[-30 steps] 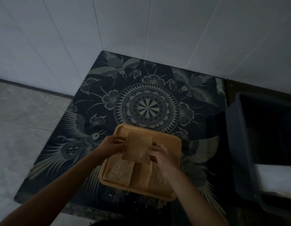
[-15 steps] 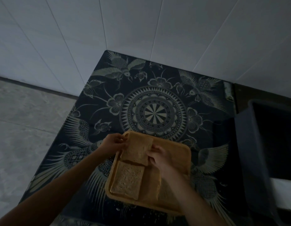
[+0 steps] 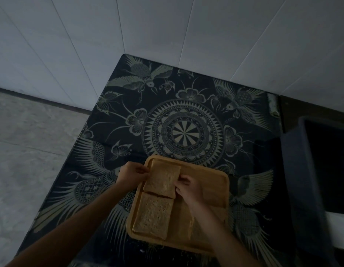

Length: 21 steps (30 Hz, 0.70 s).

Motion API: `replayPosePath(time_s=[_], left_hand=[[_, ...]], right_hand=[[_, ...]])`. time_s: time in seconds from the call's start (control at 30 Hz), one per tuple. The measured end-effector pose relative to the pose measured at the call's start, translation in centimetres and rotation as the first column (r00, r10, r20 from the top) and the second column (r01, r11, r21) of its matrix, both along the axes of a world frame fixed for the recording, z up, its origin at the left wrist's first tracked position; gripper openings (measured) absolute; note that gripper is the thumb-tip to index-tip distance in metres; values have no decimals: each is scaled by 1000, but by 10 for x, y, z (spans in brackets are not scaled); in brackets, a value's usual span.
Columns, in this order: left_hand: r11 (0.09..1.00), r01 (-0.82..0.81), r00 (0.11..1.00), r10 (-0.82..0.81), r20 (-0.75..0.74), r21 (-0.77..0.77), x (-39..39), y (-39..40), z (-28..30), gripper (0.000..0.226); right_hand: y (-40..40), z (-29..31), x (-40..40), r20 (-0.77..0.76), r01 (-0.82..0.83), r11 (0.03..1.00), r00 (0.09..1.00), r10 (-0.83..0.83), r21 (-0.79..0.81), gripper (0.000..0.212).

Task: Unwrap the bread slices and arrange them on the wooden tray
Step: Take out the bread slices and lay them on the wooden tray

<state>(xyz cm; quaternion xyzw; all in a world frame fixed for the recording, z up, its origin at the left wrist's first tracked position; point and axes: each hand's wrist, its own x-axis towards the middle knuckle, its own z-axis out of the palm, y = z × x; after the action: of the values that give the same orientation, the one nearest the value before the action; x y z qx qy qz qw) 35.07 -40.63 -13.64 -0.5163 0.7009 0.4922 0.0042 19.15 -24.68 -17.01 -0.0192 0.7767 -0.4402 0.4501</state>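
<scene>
Clearly two bread slices lie in full sight on the single wooden tray (image 3: 215, 182), and a pale edge of what may be a third slice (image 3: 192, 227) shows beside the right forearm, too hidden to be sure. The far slice (image 3: 164, 180) sits in the tray's far left corner, its near edge slightly overlapping the near slice (image 3: 153, 216), which lies flat along the tray's left side. Two bare hands are at work. The left hand (image 3: 131, 175) pinches the far slice's left edge, fingers closed on it, reaching in over the tray's left rim. The right hand (image 3: 187, 187) grips the same slice at its right edge, fingertips pressed to the bread, and its forearm crosses the tray's middle, covering much of the bare wood there. So the far slice lies directly between the two hands, held on both sides. The tray rests on a dark cloth (image 3: 186, 112) printed with birds, flowers and a round medallion, at the near edge of that pattern. A dark bin (image 3: 302, 170) stands to the right, well apart from the tray. White tiled walls (image 3: 167, 26) meet in a corner behind the cloth, and grey floor (image 3: 28, 132) shows at left.
</scene>
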Motion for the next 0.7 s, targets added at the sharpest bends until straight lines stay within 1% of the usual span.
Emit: replayPosePath(time_s=[0.13, 0.37, 0.43, 0.6, 0.7], left_hand=[[1000, 17, 1000, -17, -6, 2, 4, 0, -1, 13], [999, 13, 999, -11, -46, 37, 8, -4, -3, 19], [999, 18, 999, -16, -47, 38, 9, -4, -4, 19], [998, 37, 997, -34, -64, 49, 9, -4, -2, 29], [998, 40, 997, -36, -68, 53, 8, -3, 0, 21]], right_hand=[[2, -3, 1, -74, -42, 999, 996, 42, 9, 40], [-2, -3, 4, -182, -130, 989, 973, 140, 65, 34], [-2, -2, 5, -191, -144, 987, 969, 155, 71, 36], [3, -2, 6, -204, -154, 985, 965, 167, 78, 37], [4, -1, 8, -202, -137, 988, 968, 149, 73, 37]])
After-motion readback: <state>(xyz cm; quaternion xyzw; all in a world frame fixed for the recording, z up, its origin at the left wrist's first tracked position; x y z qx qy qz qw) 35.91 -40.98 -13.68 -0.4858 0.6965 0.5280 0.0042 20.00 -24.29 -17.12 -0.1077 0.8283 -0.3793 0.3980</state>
